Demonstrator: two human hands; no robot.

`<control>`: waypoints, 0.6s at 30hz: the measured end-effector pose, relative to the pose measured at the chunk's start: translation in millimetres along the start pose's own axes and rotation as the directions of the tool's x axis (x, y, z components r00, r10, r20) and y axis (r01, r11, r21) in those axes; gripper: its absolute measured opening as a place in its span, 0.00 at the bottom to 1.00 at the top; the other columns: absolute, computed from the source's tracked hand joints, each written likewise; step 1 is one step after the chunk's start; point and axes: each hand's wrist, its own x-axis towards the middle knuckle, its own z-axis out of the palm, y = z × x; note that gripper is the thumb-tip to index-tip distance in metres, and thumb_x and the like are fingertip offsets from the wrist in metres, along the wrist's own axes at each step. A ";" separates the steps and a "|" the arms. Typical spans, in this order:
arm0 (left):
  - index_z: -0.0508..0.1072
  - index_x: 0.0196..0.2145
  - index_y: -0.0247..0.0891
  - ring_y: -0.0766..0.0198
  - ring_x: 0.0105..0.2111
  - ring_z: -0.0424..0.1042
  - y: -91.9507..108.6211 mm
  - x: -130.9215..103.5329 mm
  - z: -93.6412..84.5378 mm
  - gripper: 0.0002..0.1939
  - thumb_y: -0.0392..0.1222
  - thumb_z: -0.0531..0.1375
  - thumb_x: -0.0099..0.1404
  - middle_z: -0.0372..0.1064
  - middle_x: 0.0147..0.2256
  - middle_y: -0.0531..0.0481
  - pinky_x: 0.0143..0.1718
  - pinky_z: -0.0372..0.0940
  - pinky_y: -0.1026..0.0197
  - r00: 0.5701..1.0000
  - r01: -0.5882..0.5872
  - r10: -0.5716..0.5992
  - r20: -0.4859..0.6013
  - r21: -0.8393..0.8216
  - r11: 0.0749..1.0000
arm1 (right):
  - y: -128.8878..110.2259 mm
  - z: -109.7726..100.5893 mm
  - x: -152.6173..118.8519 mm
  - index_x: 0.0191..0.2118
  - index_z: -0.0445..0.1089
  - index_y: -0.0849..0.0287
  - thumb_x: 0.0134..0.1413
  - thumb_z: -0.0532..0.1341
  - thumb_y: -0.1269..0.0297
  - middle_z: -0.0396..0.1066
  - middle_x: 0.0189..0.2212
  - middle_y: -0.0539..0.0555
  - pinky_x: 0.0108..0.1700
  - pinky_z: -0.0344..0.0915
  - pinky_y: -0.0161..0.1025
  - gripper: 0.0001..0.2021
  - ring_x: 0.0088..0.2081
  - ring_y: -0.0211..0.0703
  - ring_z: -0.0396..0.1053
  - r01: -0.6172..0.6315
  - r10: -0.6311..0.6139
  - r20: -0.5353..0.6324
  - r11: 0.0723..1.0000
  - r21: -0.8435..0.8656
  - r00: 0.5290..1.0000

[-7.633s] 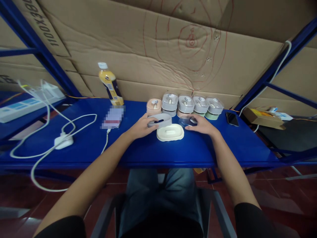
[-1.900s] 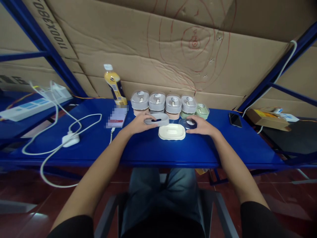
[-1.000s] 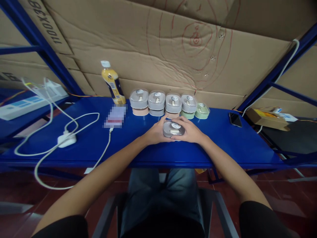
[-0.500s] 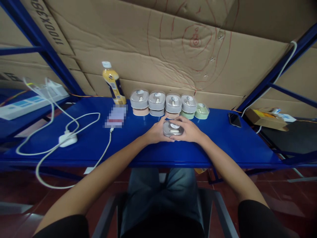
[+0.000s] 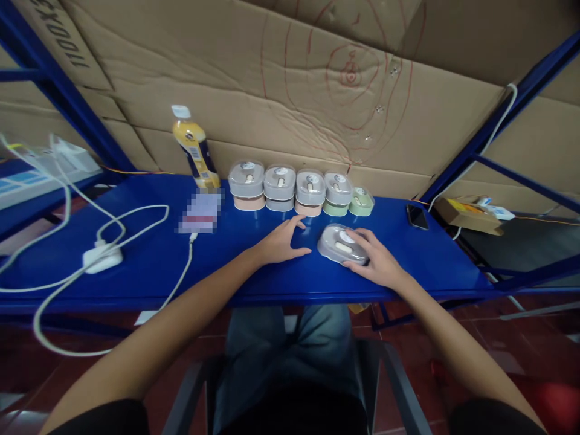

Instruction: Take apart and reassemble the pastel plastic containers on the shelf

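Note:
My right hand (image 5: 377,261) grips the right side of a grey box with a clear lid (image 5: 343,244), which is tilted a little above the blue table. To its left, my left hand (image 5: 284,241) has thumb and fingers apart and holds nothing. Behind the hands stands a row of lidded boxes, most in stacks of two: one stack at the left end (image 5: 247,181), others beside it with grey tops (image 5: 280,184), (image 5: 310,188) over lower boxes, another grey top box (image 5: 338,190) on a green one, and a single green box (image 5: 361,202) at the right end.
On the blue table (image 5: 272,281) a yellow bottle (image 5: 194,151) and a blurred-out phone-like item (image 5: 202,211) stand left, near a white charger (image 5: 103,257) with looping cables. A black phone (image 5: 417,216) lies right, near an open carton (image 5: 471,216). Cardboard (image 5: 226,72) backs the table.
My left hand has let go of the grey box and lies apart from it. My right hand has moved the box to the right and towards me. The view has shifted slightly.

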 end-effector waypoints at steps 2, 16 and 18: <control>0.56 0.71 0.42 0.42 0.64 0.69 0.6 0.3 0.6 0.45 0.55 0.69 0.63 0.70 0.61 0.38 0.67 0.62 0.38 1.000 0.006 -0.006 0.003 0.019 1.000 | 9.7 -13.6 -28.4 0.76 0.55 0.47 0.64 0.63 0.40 0.61 0.65 0.64 0.62 0.73 0.61 0.40 0.62 0.66 0.70 -0.167 0.162 -0.053 0.979 -0.116 0.985; 0.61 0.67 0.41 0.42 0.62 0.70 0.7 1.7 -0.5 0.36 0.54 0.65 0.66 0.70 0.60 0.38 0.65 0.64 0.37 1.000 0.026 -0.026 0.011 0.047 0.999 | 130.9 -33.5 62.4 0.68 0.57 0.69 0.54 0.69 0.47 0.62 0.62 0.79 0.61 0.69 0.60 0.44 0.61 0.76 0.71 -0.801 0.752 -0.279 0.542 -0.256 0.598; 0.60 0.67 0.40 0.43 0.62 0.70 -1.4 1.7 0.1 0.37 0.54 0.65 0.66 0.70 0.60 0.38 0.65 0.63 0.38 1.000 0.006 -0.006 0.007 0.038 0.999 | 137.4 -33.7 72.1 0.70 0.55 0.69 0.54 0.68 0.49 0.61 0.63 0.79 0.62 0.68 0.60 0.45 0.62 0.75 0.70 -0.792 0.741 -0.279 0.562 -0.238 0.610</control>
